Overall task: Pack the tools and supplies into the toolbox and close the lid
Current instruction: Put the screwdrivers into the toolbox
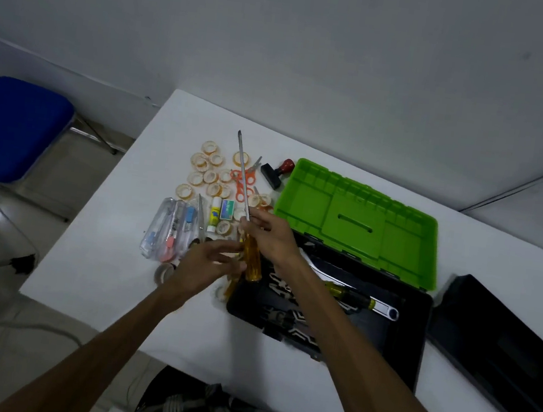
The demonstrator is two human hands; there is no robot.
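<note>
A black toolbox (412, 331) stands open on the white table, its green lid (358, 217) tipped back. Inside lie a yellow-and-black screwdriver (351, 296) and a wrench (387, 311). My right hand (266, 236) grips a long screwdriver with an amber handle (252, 258); its shaft points up and away over the supplies. My left hand (207, 266) holds a second amber-handled tool (231, 287) just left of the box; that grip is partly hidden. Several tape rolls (206, 169), orange scissors (242, 181), a glue stick (214, 214) and a clear pen case (170, 230) lie to the left.
A black stamp with a red knob (276, 172) sits beside the lid. A black tray (501, 360) lies at the right of the toolbox. A blue chair (11, 126) stands off the table's left side. The table's near edge (83, 316) runs just below my forearms.
</note>
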